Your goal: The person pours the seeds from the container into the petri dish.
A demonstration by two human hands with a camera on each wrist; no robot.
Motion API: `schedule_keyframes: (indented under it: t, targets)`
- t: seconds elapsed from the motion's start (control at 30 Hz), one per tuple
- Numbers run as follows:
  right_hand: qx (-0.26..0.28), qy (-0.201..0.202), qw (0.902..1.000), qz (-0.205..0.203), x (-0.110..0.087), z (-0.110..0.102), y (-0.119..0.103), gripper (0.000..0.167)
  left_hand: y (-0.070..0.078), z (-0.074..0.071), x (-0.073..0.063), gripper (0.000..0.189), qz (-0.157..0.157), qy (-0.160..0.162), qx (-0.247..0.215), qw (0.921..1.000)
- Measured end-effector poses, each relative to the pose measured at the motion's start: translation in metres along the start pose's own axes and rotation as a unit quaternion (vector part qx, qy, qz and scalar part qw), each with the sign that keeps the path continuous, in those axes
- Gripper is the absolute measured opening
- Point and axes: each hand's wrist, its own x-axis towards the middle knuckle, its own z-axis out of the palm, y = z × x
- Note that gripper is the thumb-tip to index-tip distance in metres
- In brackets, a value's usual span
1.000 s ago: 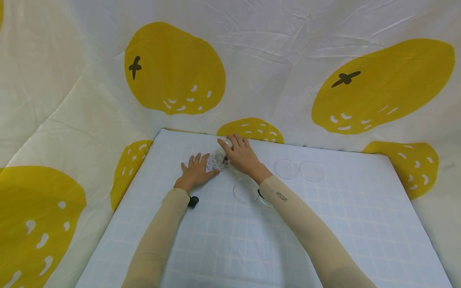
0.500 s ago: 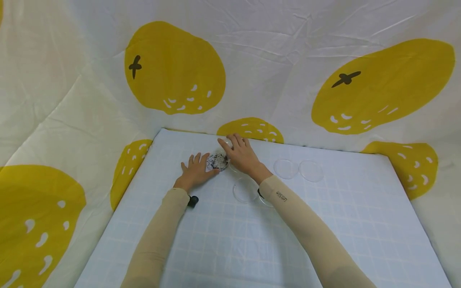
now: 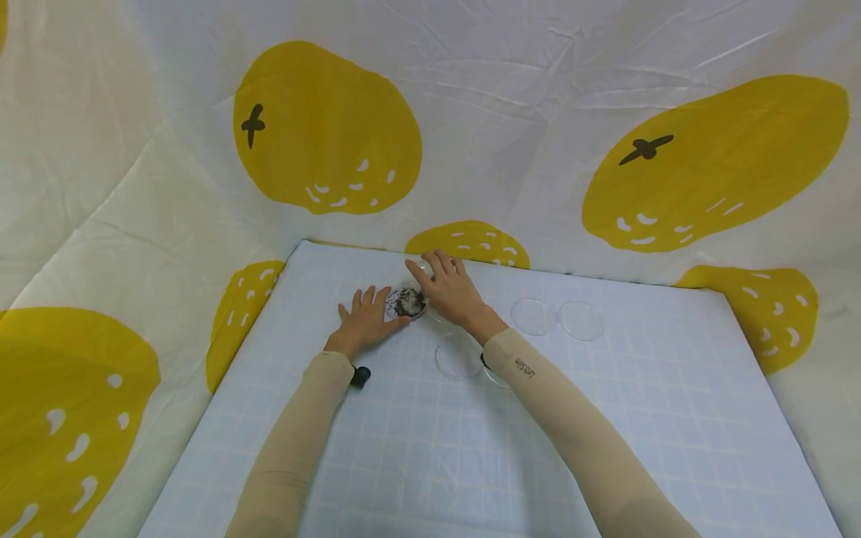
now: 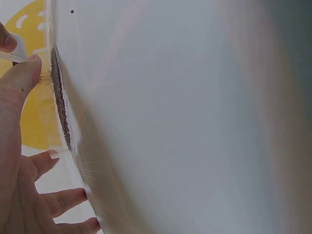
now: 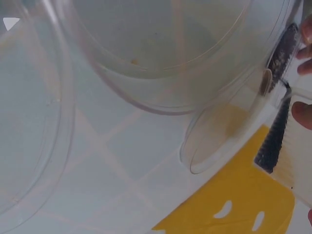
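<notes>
My left hand (image 3: 366, 325) rests on the table beside a clear petri dish (image 3: 406, 302), its thumb and a finger against opposite sides of the wall. Dark grains (image 4: 61, 102) lie in a layer inside, as the left wrist view shows. Above the dish's right side, my right hand (image 3: 452, 291) holds a tilted clear cup (image 5: 295, 151). More dark grains (image 5: 275, 141) are banked along one side of the cup, and a thin dark stream leaves its lip toward the dish. Most of the cup is hidden by the hand in the head view.
Another clear dish (image 3: 438, 314) sits partly under the right hand. Nearer stand a clear dish (image 3: 457, 356) and one half hidden by the right forearm; two more clear dishes, one of them (image 3: 582, 320), stand to the right. A fruit-print cloth (image 3: 498, 149) hangs behind the table.
The dark grains in the dish have grown from a light scatter to a dense patch, mostly toward its right side. Both hands stay in nearly the same place.
</notes>
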Motion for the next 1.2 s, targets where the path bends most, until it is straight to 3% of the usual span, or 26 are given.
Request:
schedule_keyframes:
  t: [0.33,0.53,0.77,1.2]
  targets:
    - [0.02,0.017,0.9993,0.025,-0.003,0.001,-0.001,0.062,0.001,0.0,0.0,0.096,0.005,0.007,-0.007,0.9999]
    - [0.045,-0.011,0.9969,0.064,-0.004,0.001,-0.003,0.069,0.001,-0.001,-0.001,0.095,0.003,0.003,-0.004,1.0]
    - [0.083,-0.051,0.9882,0.118,-0.006,0.001,-0.003,0.087,0.003,-0.002,-0.003,0.094,0.001,-0.001,-0.01,1.0]
    - [0.171,-0.05,0.9639,0.198,-0.011,0.002,0.0,0.094,0.001,0.001,-0.002,0.093,0.001,0.007,-0.005,1.0]
